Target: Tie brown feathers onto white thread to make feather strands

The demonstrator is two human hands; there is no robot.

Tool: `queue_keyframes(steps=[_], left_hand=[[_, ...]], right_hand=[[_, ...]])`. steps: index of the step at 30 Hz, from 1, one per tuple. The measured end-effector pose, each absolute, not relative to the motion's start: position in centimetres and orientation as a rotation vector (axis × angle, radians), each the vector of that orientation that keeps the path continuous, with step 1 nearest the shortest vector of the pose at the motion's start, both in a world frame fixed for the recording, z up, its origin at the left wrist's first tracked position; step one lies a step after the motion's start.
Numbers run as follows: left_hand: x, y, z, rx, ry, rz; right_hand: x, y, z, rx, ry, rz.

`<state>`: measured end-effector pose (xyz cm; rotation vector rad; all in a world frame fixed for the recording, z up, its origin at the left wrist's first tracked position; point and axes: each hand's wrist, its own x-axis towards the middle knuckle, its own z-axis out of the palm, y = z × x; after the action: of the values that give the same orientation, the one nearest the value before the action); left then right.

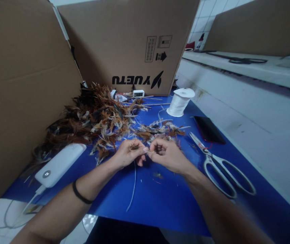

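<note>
My left hand (127,154) is closed in a pinch at the middle of the blue table, with a small brownish tuft, perhaps a feather, showing between its fingers. From beneath it a white cord (134,191) hangs toward the table's front edge. My right hand (169,156) pinches beside it, fingertips almost touching the left ones. A thin pale strand (149,152) spans the fingertips; its ends are hidden. Just beyond the hands lies a small heap of brown feathers (145,132). Large scissors (212,157) lie with blades apart to the right of my right hand.
A big pile of brown feathers (91,118) covers the left rear. A white power bank (61,164) with a cable lies at left. A white ribbon spool (180,102) and a dark phone (209,129) are at right. Cardboard panels (127,40) enclose the back and left.
</note>
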<state>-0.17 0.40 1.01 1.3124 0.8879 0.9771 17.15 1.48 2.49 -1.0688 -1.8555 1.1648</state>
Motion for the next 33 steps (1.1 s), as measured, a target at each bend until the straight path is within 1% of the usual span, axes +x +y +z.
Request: queue_keyframes(steps=[14, 24, 30, 33], left_hand=[[-0.09, 0.02, 1.15, 1.359, 0.913, 0.930], [-0.34, 0.48, 1.52, 1.243, 0.899, 0.952], [-0.08, 0.45, 1.70, 1.301, 0.926, 0.995], [-0.03, 0.56, 1.56, 1.236, 0.950, 1.039]], right_hand=[[17.40, 1.45, 2.84, -0.960, -1.814, 1.433], [17.50, 1.74, 3.36, -1.045, -1.545, 1.503], [17.46, 1.86, 3.04, -1.089, -1.577, 1.408], [17.35, 1.82, 2.59, -1.097, -1.640, 1.147]])
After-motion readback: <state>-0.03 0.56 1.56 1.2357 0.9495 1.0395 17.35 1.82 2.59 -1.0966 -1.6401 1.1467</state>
